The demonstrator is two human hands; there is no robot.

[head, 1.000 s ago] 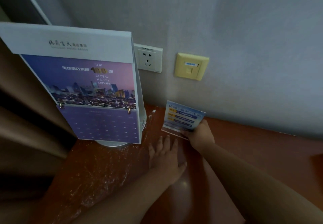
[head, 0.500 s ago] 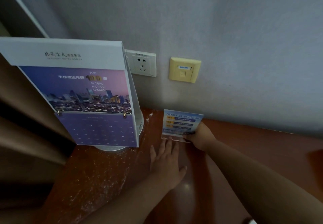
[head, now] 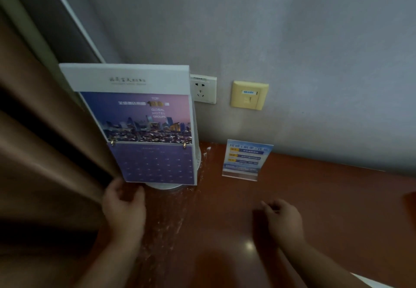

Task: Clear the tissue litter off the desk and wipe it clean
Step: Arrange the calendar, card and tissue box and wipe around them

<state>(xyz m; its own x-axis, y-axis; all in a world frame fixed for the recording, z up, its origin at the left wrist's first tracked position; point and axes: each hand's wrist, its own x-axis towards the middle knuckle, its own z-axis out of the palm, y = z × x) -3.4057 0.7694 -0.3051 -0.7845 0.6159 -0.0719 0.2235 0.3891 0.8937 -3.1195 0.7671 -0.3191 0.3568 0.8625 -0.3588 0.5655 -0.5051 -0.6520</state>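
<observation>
The reddish-brown desk carries whitish streaks and specks running from the round base toward me. No tissue wad is in view. My left hand is at the lower left corner of the tall calendar stand, fingers loosely curled with the fingertips close to its bottom edge; whether they touch it is unclear. My right hand hovers over the desk to the right, fingers loosely bent, holding nothing. The small blue sign card stands alone against the wall, apart from both hands.
The calendar stands on a round white base. A white power socket and a yellow data socket are on the wall behind. A brown curtain hangs at the left. A dark red object shows at the right edge.
My right hand has let go of the small sign card and drawn back toward me. My left hand has lifted off the desk and moved left to the calendar's lower corner.
</observation>
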